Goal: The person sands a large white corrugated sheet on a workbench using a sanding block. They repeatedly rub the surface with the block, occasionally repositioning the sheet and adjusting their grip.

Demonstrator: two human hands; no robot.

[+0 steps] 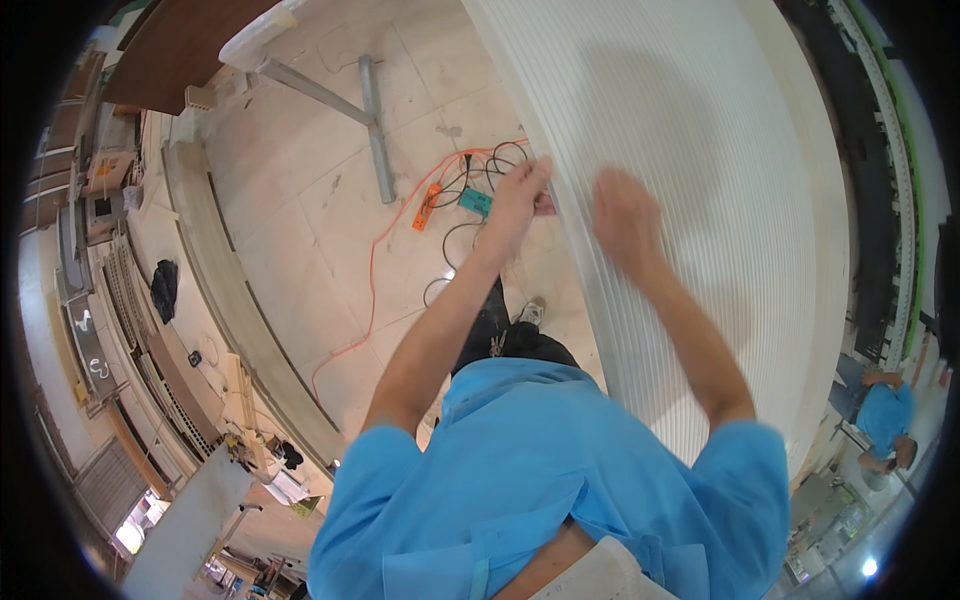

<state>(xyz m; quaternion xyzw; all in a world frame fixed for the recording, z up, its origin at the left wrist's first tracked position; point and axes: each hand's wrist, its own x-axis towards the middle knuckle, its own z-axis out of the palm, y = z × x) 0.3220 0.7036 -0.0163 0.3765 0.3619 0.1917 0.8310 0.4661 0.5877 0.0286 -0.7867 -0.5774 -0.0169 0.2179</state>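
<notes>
A long white panel (690, 190) with fine ribs runs from the top of the view down along my right side. At its left edge is my left hand (522, 200), fingers bent and pressed together. A small reddish piece (545, 206) shows just beside that hand; whether the fingers hold it I cannot tell. Over the ribbed face is my right hand (627, 218), curled and slightly blurred. Its fingertips are hidden, so anything inside them does not show.
On the tiled floor lie an orange power strip (426, 207), a teal box (475, 202) and a trailing orange cable (373, 270). A metal stand (377, 130) rises ahead. Boards and a long beam (240, 280) line the left. Another person (884, 415) is at the far right.
</notes>
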